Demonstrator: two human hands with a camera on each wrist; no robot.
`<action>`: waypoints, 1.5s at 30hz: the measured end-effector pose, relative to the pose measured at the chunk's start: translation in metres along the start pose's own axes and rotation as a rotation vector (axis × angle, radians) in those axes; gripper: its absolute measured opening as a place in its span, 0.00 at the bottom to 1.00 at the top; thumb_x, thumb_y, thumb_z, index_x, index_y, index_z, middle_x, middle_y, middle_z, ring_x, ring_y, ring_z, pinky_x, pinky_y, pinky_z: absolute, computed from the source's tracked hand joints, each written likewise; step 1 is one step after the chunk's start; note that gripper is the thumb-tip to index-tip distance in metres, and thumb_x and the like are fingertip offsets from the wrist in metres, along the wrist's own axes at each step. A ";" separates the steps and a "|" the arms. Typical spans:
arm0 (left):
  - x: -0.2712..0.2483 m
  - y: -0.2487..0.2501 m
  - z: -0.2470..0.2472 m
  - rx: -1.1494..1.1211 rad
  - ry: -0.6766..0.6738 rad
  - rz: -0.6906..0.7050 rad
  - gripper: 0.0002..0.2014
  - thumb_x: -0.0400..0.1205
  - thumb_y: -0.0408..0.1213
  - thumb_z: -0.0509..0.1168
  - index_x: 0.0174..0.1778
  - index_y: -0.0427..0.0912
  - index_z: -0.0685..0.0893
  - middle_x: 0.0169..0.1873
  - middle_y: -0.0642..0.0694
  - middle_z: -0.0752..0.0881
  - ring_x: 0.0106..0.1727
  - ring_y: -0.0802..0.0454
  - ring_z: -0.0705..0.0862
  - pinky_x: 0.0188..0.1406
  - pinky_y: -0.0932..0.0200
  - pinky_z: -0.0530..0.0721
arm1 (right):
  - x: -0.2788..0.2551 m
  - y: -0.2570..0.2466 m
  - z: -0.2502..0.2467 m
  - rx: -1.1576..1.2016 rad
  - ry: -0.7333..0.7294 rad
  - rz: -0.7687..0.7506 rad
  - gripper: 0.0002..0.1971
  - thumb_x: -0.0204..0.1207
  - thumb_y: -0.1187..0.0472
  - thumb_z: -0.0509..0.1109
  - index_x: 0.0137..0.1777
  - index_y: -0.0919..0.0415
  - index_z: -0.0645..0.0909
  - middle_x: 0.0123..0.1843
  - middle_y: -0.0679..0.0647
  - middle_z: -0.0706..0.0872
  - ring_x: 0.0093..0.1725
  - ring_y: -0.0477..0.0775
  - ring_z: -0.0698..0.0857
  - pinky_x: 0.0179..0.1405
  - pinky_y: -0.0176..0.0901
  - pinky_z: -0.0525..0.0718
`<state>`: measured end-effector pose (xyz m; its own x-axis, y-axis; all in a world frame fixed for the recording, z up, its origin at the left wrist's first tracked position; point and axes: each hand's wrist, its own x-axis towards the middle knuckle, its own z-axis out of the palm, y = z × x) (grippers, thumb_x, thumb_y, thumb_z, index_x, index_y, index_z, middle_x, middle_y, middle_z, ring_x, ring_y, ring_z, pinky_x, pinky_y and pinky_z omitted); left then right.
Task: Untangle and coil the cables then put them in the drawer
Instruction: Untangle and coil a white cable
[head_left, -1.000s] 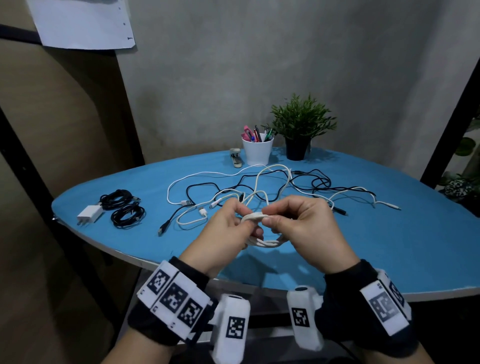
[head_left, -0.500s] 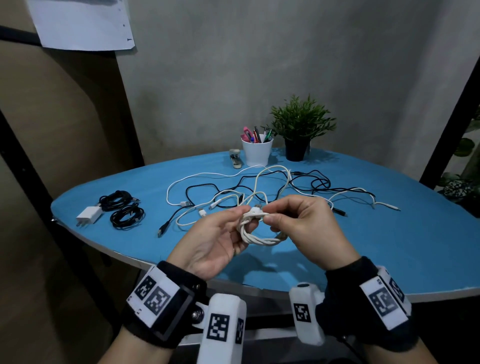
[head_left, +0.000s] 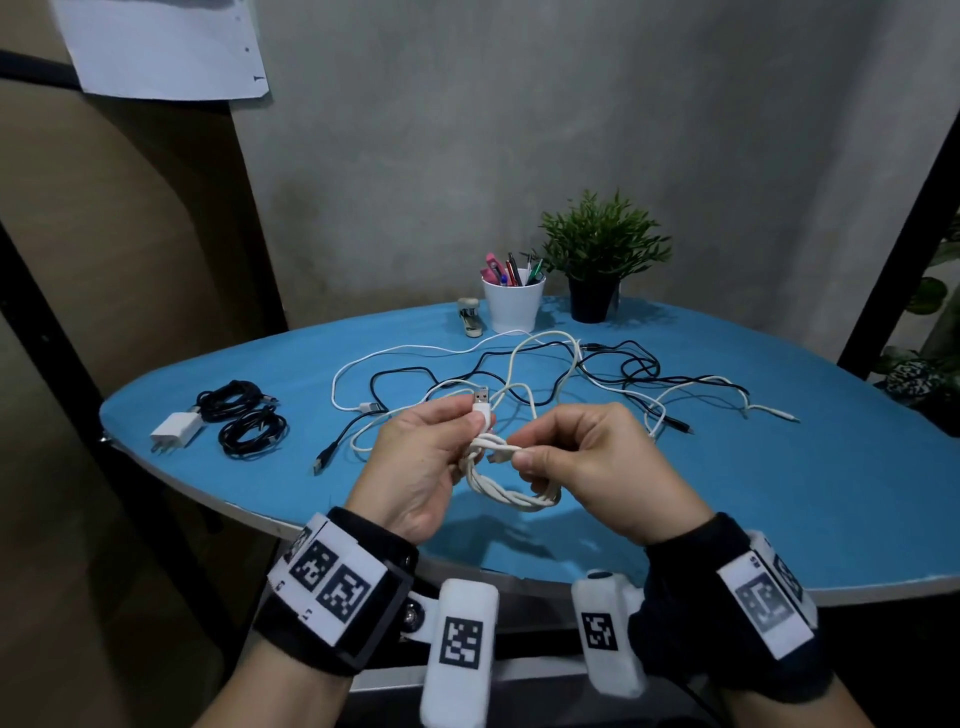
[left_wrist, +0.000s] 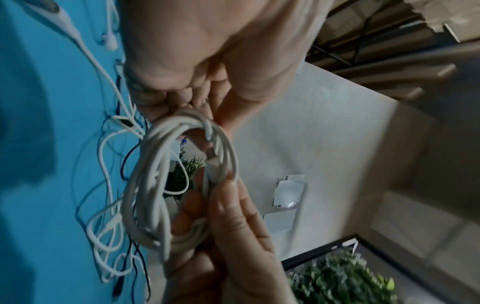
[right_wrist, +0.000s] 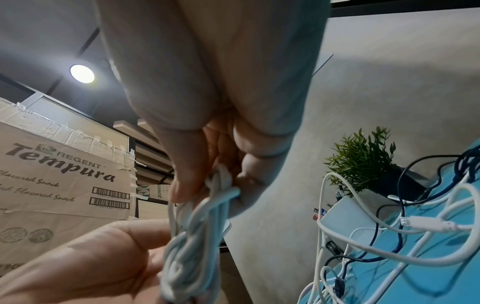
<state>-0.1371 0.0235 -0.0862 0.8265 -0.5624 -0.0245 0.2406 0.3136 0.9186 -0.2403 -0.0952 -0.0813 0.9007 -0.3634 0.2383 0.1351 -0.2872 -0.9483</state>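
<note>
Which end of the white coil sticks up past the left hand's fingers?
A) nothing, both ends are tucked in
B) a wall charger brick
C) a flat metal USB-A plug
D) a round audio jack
C: in the head view the left hand pinches the white coil just below a flat metal USB-A plug that points up, while the right hand holds the coil's other side.

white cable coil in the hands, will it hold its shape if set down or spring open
The white cable coil looks floppy and light, sagging between the left hand and right hand. Its USB plug end sticks out loose, so it may partly unwind.
</note>
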 end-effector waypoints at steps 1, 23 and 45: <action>0.000 -0.001 0.001 0.026 0.002 0.051 0.08 0.77 0.21 0.65 0.45 0.37 0.84 0.37 0.42 0.89 0.34 0.52 0.85 0.40 0.58 0.80 | 0.001 0.001 0.000 -0.003 -0.002 0.003 0.07 0.70 0.75 0.73 0.38 0.64 0.86 0.26 0.54 0.85 0.26 0.49 0.81 0.30 0.39 0.83; -0.004 -0.004 -0.011 0.506 -0.386 0.273 0.17 0.81 0.23 0.62 0.62 0.44 0.83 0.44 0.54 0.87 0.44 0.63 0.81 0.46 0.70 0.80 | 0.005 0.006 -0.006 0.065 0.029 0.042 0.20 0.69 0.77 0.74 0.53 0.53 0.81 0.35 0.58 0.85 0.32 0.58 0.84 0.40 0.54 0.82; -0.004 0.012 -0.077 0.372 0.050 0.129 0.07 0.83 0.30 0.62 0.49 0.41 0.85 0.40 0.44 0.86 0.39 0.53 0.86 0.32 0.63 0.86 | 0.052 -0.002 0.057 -0.087 -0.175 0.077 0.06 0.76 0.73 0.68 0.50 0.66 0.79 0.37 0.57 0.82 0.32 0.50 0.84 0.27 0.45 0.86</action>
<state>-0.0982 0.0878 -0.1051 0.8638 -0.4959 0.0896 -0.0598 0.0757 0.9953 -0.1704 -0.0632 -0.0784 0.9659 -0.2302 0.1188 0.0336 -0.3432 -0.9387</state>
